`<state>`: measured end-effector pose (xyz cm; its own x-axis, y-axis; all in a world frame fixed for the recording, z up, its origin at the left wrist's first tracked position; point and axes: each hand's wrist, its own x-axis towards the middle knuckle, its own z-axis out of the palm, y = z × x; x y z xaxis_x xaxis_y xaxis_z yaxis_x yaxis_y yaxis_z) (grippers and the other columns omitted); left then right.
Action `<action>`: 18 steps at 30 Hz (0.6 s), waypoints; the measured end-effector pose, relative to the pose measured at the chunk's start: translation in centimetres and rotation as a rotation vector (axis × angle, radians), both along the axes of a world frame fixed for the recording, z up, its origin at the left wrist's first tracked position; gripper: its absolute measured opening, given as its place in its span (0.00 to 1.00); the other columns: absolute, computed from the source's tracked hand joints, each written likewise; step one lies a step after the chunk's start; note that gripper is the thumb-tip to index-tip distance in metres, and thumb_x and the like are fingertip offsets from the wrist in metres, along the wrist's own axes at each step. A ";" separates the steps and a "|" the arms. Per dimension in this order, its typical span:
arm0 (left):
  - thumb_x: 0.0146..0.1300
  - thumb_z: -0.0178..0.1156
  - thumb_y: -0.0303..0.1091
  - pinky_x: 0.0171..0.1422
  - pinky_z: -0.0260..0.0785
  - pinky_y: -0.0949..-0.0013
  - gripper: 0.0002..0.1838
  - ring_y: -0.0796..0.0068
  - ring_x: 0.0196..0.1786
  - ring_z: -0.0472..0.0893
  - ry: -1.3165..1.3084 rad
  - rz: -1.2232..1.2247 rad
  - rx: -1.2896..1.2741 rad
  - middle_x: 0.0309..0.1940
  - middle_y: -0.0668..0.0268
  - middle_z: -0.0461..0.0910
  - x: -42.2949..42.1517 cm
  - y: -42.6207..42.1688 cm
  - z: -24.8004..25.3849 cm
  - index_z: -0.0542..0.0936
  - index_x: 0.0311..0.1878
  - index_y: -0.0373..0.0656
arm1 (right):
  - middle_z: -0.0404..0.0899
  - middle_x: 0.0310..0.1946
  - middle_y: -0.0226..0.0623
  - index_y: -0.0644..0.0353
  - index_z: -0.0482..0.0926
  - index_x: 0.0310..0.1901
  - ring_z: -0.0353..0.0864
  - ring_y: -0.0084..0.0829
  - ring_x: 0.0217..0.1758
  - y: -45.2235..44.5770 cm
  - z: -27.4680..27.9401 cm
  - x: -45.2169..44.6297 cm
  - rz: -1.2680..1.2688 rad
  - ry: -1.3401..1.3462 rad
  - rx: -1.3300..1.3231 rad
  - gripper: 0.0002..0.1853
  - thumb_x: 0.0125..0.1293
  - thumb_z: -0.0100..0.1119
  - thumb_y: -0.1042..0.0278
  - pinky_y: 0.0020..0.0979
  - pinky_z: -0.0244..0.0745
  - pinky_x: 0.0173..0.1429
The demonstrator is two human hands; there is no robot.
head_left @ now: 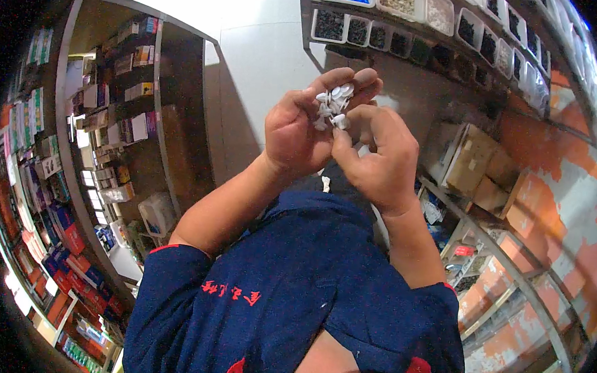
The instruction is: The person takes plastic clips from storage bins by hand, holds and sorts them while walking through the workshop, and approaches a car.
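Several small white plastic pieces (340, 95) with round heads lie in the cupped palm of my left hand (293, 131), its fingers curled around them. My right hand (384, 154) is beside it, thumb and forefinger pinched together on one white piece (341, 121) at the edge of the pile. Both hands are held up in front of my dark blue shirt (265, 280), close together. The right hand's other fingers are curled and partly hidden.
Bins (329, 25) of small dark, white and blue parts line a shelf at the top right. Shelves with boxes (140, 91) stand on the left. Cardboard boxes (474, 160) and a metal rack (506, 257) are on the right, before a peeling orange wall (558, 195).
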<state>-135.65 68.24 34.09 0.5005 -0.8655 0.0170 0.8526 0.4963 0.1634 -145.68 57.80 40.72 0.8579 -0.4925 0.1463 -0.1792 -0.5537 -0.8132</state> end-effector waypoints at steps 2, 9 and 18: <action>0.75 0.44 0.43 0.87 0.50 0.44 0.30 0.44 0.84 0.57 0.052 0.005 -0.038 0.78 0.47 0.65 0.1 0.1 -0.5 0.72 0.75 0.39 | 0.82 0.32 0.39 0.57 0.82 0.39 0.81 0.37 0.28 0.1 0.1 0.3 -0.008 -0.028 -0.033 0.11 0.54 0.72 0.72 0.36 0.78 0.34; 0.76 0.42 0.43 0.88 0.46 0.43 0.29 0.43 0.84 0.57 0.174 0.027 -0.054 0.79 0.46 0.65 0.3 0.4 -0.4 0.74 0.72 0.37 | 0.82 0.34 0.34 0.58 0.82 0.42 0.78 0.24 0.29 0.0 -0.1 -0.3 -0.048 0.053 0.265 0.12 0.57 0.72 0.73 0.27 0.73 0.33; 0.76 0.45 0.41 0.89 0.45 0.42 0.28 0.44 0.84 0.55 0.243 -0.003 -0.076 0.79 0.45 0.63 0.9 0.6 1.0 0.74 0.72 0.35 | 0.80 0.35 0.29 0.60 0.81 0.51 0.72 0.17 0.30 -2.1 -1.8 -1.2 0.011 -0.160 1.518 0.14 0.65 0.67 0.69 0.23 0.69 0.33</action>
